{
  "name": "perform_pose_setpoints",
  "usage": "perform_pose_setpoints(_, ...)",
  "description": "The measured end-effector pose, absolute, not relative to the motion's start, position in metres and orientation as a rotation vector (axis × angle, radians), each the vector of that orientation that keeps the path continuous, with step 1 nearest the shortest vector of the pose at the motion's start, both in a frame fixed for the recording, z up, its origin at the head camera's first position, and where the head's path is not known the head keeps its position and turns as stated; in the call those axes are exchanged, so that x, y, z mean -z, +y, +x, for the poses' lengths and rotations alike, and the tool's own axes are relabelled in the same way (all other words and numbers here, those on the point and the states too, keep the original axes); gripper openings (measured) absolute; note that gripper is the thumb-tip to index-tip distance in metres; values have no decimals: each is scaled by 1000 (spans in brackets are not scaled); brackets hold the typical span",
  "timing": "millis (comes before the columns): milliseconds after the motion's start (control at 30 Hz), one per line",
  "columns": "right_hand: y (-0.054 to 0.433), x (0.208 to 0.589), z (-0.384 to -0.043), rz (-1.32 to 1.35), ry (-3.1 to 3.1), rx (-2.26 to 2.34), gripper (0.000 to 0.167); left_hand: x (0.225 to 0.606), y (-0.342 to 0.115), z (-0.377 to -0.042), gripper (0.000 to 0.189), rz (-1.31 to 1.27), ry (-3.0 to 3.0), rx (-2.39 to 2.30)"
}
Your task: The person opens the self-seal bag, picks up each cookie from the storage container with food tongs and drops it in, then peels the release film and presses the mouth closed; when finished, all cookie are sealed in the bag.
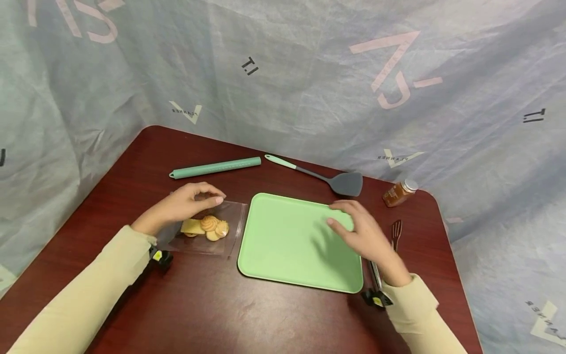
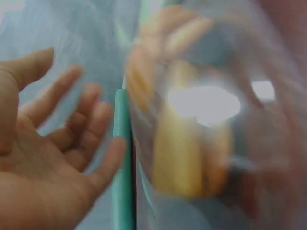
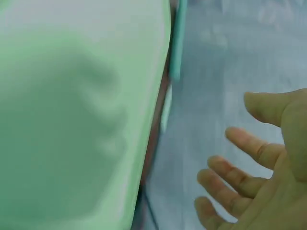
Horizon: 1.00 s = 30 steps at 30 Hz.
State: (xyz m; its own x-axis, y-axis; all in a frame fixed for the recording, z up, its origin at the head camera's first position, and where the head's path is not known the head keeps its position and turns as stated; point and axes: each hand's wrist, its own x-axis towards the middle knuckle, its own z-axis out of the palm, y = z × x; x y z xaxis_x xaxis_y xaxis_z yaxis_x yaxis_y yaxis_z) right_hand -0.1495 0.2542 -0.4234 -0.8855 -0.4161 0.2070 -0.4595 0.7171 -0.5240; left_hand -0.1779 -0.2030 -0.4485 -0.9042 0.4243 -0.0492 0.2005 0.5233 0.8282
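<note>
My left hand (image 1: 190, 201) hovers over the left part of a clear zip bag (image 1: 236, 223), its fingers relaxed and holding nothing. Inside the bag lie several cookies (image 1: 209, 223), which show blurred behind shiny plastic in the left wrist view, beside the spread left fingers (image 2: 88, 122). A light green tray (image 1: 283, 236) lies flat to the right of the bag. Above the tray's right side is my right hand (image 1: 364, 231), loosely spread with nothing in it. Its shadow falls on the tray, and the right wrist view shows its fingers (image 3: 240, 179) apart.
Behind the bag lies a green tube-like stick (image 1: 216, 167). A spatula (image 1: 347, 183) with a grey blade rests behind the tray. At the back right is a small jar (image 1: 398, 193) with a silver lid. A brown fork (image 1: 396, 231) lies partly hidden by the right hand. Grey cloth (image 1: 283, 98) hangs behind.
</note>
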Motion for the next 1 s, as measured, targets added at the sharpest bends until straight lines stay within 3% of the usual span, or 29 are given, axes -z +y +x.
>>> perform_pose_setpoints(133, 202, 431, -158, 895, -2865, -999, 33, 451, -196, -200, 48, 364, 2353, -1319)
perform_pose_setpoints(400, 118, 446, -180, 1102, -2920, -962, 29, 455, -177, -224, 43, 489, 2282, -1170)
perform_pose_setpoints(700, 83, 457, -198, 1036, -2962, -866, 20, 454, -169, -233, 22, 506, 2202, -1130)
perform_pose_setpoints(1000, 70, 462, -198, 1030, -2971, -787, 14, 459, -169, -233, 17, 553, 2181, -1117)
